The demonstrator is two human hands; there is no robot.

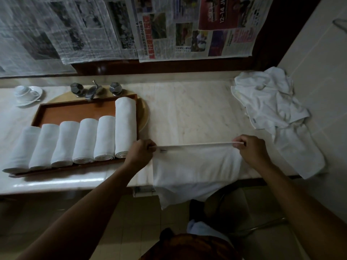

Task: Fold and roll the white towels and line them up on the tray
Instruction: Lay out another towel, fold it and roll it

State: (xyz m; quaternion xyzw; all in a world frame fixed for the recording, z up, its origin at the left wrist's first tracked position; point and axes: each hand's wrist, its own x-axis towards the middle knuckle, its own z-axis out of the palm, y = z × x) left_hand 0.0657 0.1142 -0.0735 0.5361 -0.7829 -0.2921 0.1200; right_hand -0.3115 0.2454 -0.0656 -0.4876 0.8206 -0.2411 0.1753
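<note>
A white towel (195, 169) is stretched between my hands over the marble counter's front edge, its lower part hanging toward the floor. My left hand (140, 152) pinches its upper left corner, right beside the tray. My right hand (250, 149) pinches the upper right corner, and the top hem runs taut between them. On the brown rectangular tray (75, 111) several rolled white towels (84, 141) lie side by side in a row; the rightmost roll (125, 126) is longer. A heap of unfolded white towels (272, 109) lies at the counter's right end.
A white cup on a saucer (28, 94) stands at the back left. Metal tap handles and a spout (93, 91) sit behind the tray, which rests over a round basin. Newspaper sheets (131, 29) cover the wall behind. A white wall bounds the right side.
</note>
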